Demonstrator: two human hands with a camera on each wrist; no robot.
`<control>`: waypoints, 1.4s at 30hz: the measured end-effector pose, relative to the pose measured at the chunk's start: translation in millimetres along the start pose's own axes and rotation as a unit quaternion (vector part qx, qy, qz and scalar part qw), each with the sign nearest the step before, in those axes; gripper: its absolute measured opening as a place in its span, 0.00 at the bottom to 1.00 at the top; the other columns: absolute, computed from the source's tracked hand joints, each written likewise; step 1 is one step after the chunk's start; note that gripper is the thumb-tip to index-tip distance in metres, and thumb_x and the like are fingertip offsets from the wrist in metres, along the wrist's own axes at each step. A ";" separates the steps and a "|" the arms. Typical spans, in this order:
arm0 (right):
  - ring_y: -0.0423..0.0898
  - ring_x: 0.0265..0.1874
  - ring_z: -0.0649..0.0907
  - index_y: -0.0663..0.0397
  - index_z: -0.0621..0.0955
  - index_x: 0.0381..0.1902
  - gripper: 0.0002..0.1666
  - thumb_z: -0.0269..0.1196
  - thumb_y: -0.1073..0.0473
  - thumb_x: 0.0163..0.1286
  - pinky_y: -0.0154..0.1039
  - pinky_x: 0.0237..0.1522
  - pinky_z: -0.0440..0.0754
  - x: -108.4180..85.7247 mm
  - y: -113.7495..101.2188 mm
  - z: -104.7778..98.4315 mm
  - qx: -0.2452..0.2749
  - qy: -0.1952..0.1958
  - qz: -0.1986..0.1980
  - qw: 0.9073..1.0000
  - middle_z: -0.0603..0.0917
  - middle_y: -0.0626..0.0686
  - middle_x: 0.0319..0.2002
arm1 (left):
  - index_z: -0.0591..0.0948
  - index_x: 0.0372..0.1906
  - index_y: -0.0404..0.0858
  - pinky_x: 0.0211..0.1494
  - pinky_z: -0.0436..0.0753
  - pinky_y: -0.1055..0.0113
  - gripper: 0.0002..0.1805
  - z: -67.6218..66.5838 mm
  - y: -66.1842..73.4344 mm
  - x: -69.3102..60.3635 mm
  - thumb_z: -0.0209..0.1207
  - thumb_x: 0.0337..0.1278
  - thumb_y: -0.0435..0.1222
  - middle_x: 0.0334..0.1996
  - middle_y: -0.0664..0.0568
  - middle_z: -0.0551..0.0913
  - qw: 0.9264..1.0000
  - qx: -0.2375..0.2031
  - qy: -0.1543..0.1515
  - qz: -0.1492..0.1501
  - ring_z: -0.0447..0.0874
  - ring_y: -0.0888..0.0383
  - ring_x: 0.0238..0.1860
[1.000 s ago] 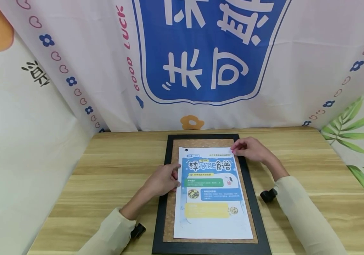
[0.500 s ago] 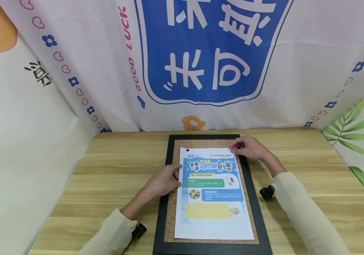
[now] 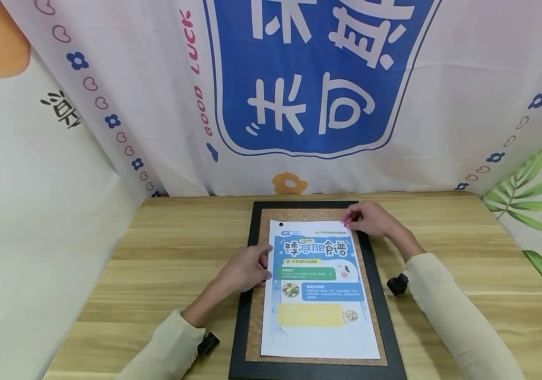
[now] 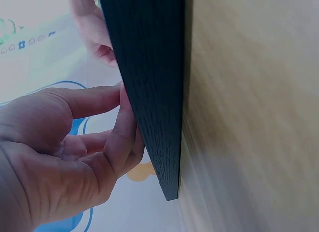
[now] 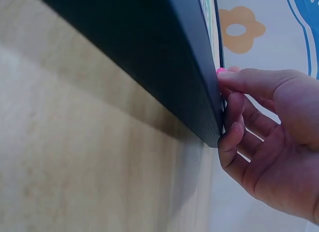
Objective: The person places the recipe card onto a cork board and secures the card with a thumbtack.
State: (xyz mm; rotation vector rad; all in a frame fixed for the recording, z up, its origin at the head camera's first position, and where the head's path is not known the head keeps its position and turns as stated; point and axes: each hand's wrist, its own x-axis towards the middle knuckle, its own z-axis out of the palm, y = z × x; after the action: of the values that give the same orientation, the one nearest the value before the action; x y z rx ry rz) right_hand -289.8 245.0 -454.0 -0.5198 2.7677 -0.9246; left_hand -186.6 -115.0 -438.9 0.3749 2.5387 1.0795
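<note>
A printed paper sheet lies on a cork board with a black frame. A small black pin sits at the sheet's top left corner. At the opposite top corner, my right hand pinches a pink pushpin between thumb and finger; its point is hidden. My left hand reaches over the frame's left side, its thumb and fingertips touching the sheet's left edge. In the left wrist view, the frame hides where those fingertips meet the sheet.
The board lies on a wooden table, with bare wood on both sides. Behind the table's far edge hangs a printed curtain. Each sleeve has a black wrist device, such as the right one.
The view has shifted slightly, so everything sits a little further right. Both hands keep their places on the sheet, with the pink pushpin at the same corner.
</note>
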 end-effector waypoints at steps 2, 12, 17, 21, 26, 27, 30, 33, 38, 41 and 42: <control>0.49 0.41 0.82 0.56 0.89 0.47 0.07 0.68 0.66 0.74 0.43 0.49 0.83 1.5 0.1 -0.2 0.000 -0.003 0.000 1.000 0.91 0.54 0.44 | 0.71 0.76 0.27 0.26 0.82 0.72 0.37 0.1 -0.6 -0.1 0.68 0.63 0.21 0.35 0.46 0.79 1.000 -0.002 0.000 0.001 0.84 0.58 0.25; 0.49 0.42 0.83 0.56 0.89 0.47 0.07 0.70 0.66 0.73 0.44 0.49 0.82 4.0 -3.1 -2.4 -0.002 -0.014 -0.006 1.000 0.90 0.54 0.43 | 0.70 0.77 0.25 0.25 0.82 0.71 0.37 -0.4 -1.6 -0.2 0.68 0.63 0.21 0.35 0.46 0.79 1.000 -0.008 0.000 0.008 0.84 0.58 0.25; 0.49 0.40 0.82 0.55 0.89 0.46 0.06 0.69 0.65 0.74 0.44 0.49 0.82 5.5 -4.9 -2.3 -0.007 -0.016 -0.003 1.000 0.91 0.54 0.44 | 0.71 0.76 0.25 0.25 0.81 0.72 0.37 -0.5 -1.2 -0.8 0.68 0.63 0.21 0.34 0.46 0.79 1.000 -0.006 0.000 0.009 0.84 0.58 0.25; 0.49 0.40 0.81 0.55 0.89 0.46 0.06 0.68 0.66 0.75 0.44 0.48 0.81 5.9 -5.8 -2.7 -0.008 -0.020 -0.003 1.000 0.91 0.54 0.44 | 0.71 0.76 0.26 0.25 0.80 0.72 0.36 -0.2 -0.8 -0.8 0.68 0.63 0.21 0.34 0.46 0.79 1.000 -0.002 0.001 0.007 0.84 0.58 0.25; 0.49 0.39 0.81 0.55 0.89 0.45 0.06 0.67 0.66 0.75 0.42 0.46 0.80 6.6 -5.4 -4.2 -0.008 -0.026 -0.005 1.000 0.90 0.54 0.42 | 0.72 0.75 0.26 0.25 0.81 0.72 0.36 0.2 -0.7 -0.9 0.68 0.62 0.21 0.34 0.46 0.79 1.000 -0.003 0.003 0.008 0.84 0.57 0.25; 0.49 0.39 0.81 0.55 0.89 0.45 0.06 0.67 0.66 0.75 0.42 0.46 0.80 7.1 -5.2 -4.4 -0.008 -0.028 -0.005 1.000 0.90 0.54 0.42 | 0.72 0.75 0.26 0.25 0.81 0.72 0.36 0.1 -0.8 -1.1 0.68 0.63 0.21 0.34 0.46 0.79 1.000 -0.003 0.003 0.009 0.84 0.57 0.25; 0.49 0.40 0.82 0.55 0.89 0.46 0.06 0.67 0.66 0.75 0.43 0.48 0.81 7.9 -4.6 -5.4 -0.005 -0.032 -0.003 0.999 0.90 0.54 0.42 | 0.72 0.75 0.26 0.25 0.81 0.72 0.36 0.1 -0.3 -1.7 0.68 0.63 0.21 0.34 0.46 0.79 1.000 -0.004 0.002 0.010 0.84 0.57 0.25; 0.49 0.42 0.82 0.55 0.89 0.46 0.06 0.67 0.66 0.75 0.45 0.50 0.81 8.9 -3.8 -5.8 -0.003 -0.035 0.000 0.999 0.90 0.54 0.43 | 0.72 0.75 0.26 0.25 0.81 0.72 0.36 0.2 -0.3 -1.7 0.68 0.63 0.21 0.34 0.46 0.79 1.000 -0.003 0.002 0.008 0.84 0.57 0.25; 0.50 0.43 0.82 0.56 0.89 0.46 0.06 0.67 0.65 0.75 0.45 0.51 0.81 10.1 -3.9 -6.7 0.003 -0.038 0.010 0.999 0.90 0.55 0.44 | 0.71 0.76 0.26 0.25 0.80 0.72 0.36 0.3 -1.0 -0.8 0.68 0.63 0.21 0.34 0.46 0.79 1.000 0.000 0.001 0.005 0.84 0.57 0.25; 0.51 0.44 0.82 0.55 0.89 0.46 0.06 0.67 0.65 0.76 0.45 0.52 0.81 11.7 -4.3 -7.6 0.008 -0.046 0.018 0.999 0.89 0.55 0.44 | 0.70 0.77 0.26 0.25 0.80 0.72 0.37 0.0 -1.1 -0.8 0.68 0.63 0.21 0.34 0.46 0.79 1.000 -0.002 0.001 0.006 0.84 0.57 0.25; 0.51 0.44 0.82 0.55 0.89 0.47 0.06 0.67 0.64 0.76 0.45 0.52 0.81 12.3 -4.3 -7.8 0.009 -0.049 0.021 0.999 0.89 0.55 0.44 | 0.70 0.77 0.26 0.25 0.80 0.72 0.37 -0.1 -1.2 -0.7 0.68 0.63 0.21 0.34 0.46 0.79 1.000 -0.002 0.001 0.006 0.84 0.57 0.25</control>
State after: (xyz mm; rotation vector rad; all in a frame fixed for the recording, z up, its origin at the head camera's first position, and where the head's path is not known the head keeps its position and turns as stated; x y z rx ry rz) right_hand -302.2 241.4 -445.9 -0.4883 2.6698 -0.8888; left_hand -186.1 -116.2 -439.6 0.3899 2.5383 1.0901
